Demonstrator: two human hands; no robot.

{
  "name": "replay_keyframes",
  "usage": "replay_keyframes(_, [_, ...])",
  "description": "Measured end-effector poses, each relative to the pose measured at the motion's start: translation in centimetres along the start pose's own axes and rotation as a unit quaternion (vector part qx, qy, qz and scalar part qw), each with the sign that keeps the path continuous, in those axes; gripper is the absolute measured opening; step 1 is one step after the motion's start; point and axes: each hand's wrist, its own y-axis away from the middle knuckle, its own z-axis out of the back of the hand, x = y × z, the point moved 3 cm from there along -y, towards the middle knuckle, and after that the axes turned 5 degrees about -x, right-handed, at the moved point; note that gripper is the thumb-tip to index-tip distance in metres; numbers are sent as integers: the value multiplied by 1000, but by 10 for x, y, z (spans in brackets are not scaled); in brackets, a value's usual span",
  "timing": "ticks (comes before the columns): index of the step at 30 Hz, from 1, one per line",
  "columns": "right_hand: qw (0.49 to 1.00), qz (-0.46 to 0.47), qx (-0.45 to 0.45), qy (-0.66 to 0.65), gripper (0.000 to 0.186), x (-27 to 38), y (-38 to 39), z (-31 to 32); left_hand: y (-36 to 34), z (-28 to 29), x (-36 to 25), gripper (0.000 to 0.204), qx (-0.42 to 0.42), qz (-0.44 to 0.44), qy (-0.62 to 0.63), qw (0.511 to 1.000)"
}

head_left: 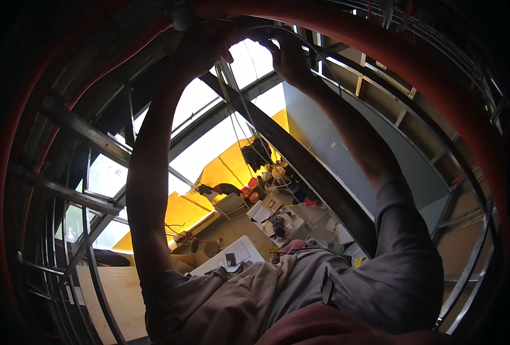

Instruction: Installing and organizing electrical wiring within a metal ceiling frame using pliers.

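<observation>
Both my arms reach up overhead into the dark ceiling space. My left hand (204, 49) is closed, its fingers in deep shadow, and thin pale cables (225, 86) hang down from beside its fingertips. To its right, my right hand (290, 60) is raised with curled fingers against something dark and small that I cannot make out. A thin cable (322, 56) arcs over my right hand and drops behind its wrist. The hanging cables run down past a dark beam toward a black bundle (255, 154).
A thick red corrugated conduit (376, 43) curves overhead. Metal framing (88, 138) stands at the left, and a dark beam (307, 155) slants across the middle. Far below are a white table (240, 253), boxes and clutter. Bright windows (197, 109) and yellow panels (189, 213) lie beyond.
</observation>
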Motion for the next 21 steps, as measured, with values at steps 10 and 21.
replay_keyframes(10, [969, -197, 144, -26, 22, 50, 30, 27, -12, -32, 14, 37, -186, -218, -372, 883])
replay_keyframes(21, [630, -556, 422, -341, 30, 89, -40, 111, 7, -28, 25, 41, -224, -204, -239, 923])
